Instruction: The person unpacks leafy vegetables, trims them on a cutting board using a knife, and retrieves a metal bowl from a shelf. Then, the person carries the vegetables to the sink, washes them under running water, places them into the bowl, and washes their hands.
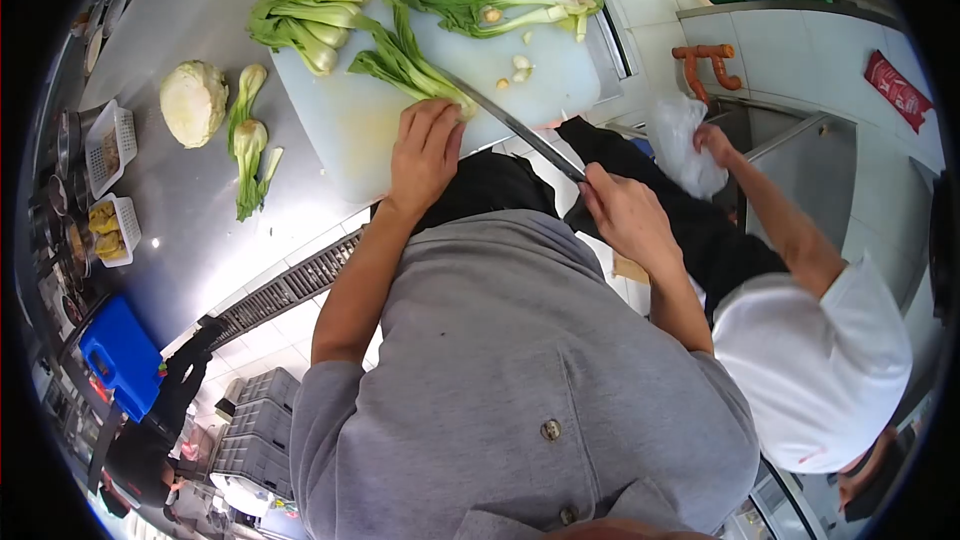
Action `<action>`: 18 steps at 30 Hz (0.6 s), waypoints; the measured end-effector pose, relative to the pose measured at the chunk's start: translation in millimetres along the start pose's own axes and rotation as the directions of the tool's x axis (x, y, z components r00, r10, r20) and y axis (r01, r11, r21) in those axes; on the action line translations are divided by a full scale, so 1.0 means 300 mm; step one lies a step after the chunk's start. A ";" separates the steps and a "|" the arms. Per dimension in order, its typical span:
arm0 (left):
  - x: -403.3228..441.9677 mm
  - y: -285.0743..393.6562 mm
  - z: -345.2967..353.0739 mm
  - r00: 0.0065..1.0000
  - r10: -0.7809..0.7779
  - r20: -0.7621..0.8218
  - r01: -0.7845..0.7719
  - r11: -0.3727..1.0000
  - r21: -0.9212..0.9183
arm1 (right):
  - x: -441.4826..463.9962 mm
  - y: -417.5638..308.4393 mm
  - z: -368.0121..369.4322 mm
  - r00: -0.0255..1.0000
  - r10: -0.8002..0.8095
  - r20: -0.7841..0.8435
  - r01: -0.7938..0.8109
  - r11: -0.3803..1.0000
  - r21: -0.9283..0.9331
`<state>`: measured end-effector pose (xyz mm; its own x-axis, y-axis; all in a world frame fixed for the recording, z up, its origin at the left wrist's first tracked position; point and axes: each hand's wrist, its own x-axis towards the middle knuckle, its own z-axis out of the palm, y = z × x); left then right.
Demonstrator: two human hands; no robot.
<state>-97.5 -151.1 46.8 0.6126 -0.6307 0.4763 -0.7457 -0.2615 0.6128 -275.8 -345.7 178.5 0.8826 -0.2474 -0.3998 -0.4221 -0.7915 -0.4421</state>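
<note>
My left hand (pixel 426 152) presses its bent fingers on the root end of a bok choy (pixel 398 58) that lies on the white cutting board (pixel 335 145). In my right hand (pixel 633 217) is the handle of a knife (pixel 520 130). Its blade reaches across the board's near edge, with the tip at the bok choy's base beside my left fingers. A heap of bok choy (pixel 318 15) lies at the board's upper left. Split bok choy stalks (pixel 510 10) lie on its right, with small cut-off pieces (pixel 522 68) below them.
Left of the board, a pale round cabbage (pixel 194 103) and loose bok choy (pixel 248 143) lie on the steel table (pixel 200 240). White baskets (pixel 108 147) stand at its far left. Close on my right, a co-worker in white (pixel 810 360) holds a clear plastic bag (pixel 690 145).
</note>
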 end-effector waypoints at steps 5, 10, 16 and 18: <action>0.009 0.017 0.000 0.998 0.021 -0.058 -0.018 0.998 0.057 | -0.024 0.003 -0.066 0.998 -0.028 0.054 0.040 0.972 -0.231; 0.007 0.010 0.025 0.997 0.019 -0.080 -0.018 1.000 0.012 | -0.016 -0.004 -0.096 0.994 0.004 0.108 0.030 0.950 -0.310; 0.005 0.003 0.033 0.996 -0.007 -0.086 0.007 1.000 0.004 | 0.006 -0.006 -0.111 0.988 0.024 0.150 0.037 0.921 -0.387; 0.006 0.003 0.035 0.996 -0.018 -0.085 0.018 1.000 0.003 | 0.013 -0.008 -0.124 0.983 0.050 0.174 0.031 0.899 -0.436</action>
<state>-99.9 -160.0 41.8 0.6461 -0.5617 0.5168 -0.7350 -0.2753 0.6196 -263.6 -365.7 207.8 0.8109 -0.1859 -0.5549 -0.2618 -0.9632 -0.0600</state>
